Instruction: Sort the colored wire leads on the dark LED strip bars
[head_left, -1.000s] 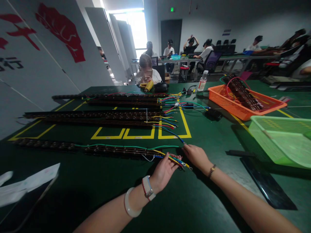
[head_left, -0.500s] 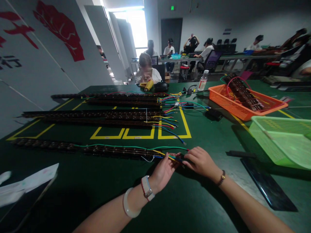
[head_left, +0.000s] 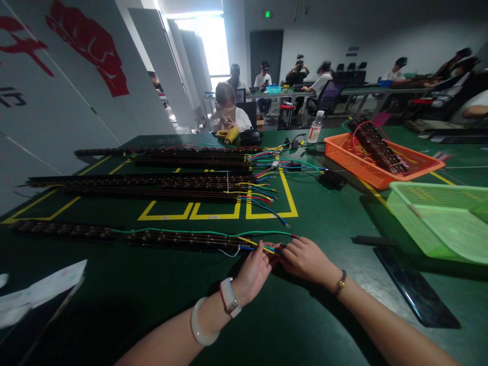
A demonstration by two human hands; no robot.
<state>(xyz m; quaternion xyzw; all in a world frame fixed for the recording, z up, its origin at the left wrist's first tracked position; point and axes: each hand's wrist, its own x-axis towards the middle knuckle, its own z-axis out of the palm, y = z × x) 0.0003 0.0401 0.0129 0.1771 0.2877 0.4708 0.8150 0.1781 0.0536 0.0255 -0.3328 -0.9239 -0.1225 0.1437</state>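
Note:
A long dark strip assembly (head_left: 175, 240) lies across the near part of the green table, with coloured wires coming off its right end. My left hand (head_left: 256, 269) is closed around the yellow and blue wires (head_left: 249, 244) just past that end. Close beside it, my right hand (head_left: 307, 259) has its fingers curled on the wires' far ends, which it covers. A green wire (head_left: 259, 233) with a red tip arches along the strip and reaches the right hand's knuckles. A thin white tie (head_left: 231, 253) hangs at the strip's end.
Several similar dark strips (head_left: 183, 185) with loose wire ends lie farther back over yellow tape outlines. To the right are an orange basket (head_left: 354, 165) holding a strip bundle, a green basket (head_left: 412, 223) and a black phone-like slab (head_left: 417, 290). A person (head_left: 229, 114) sits across the table.
My right hand has moved left along the wires, closer to the left hand, and now covers the wire ends seen before. The view has shifted slightly.

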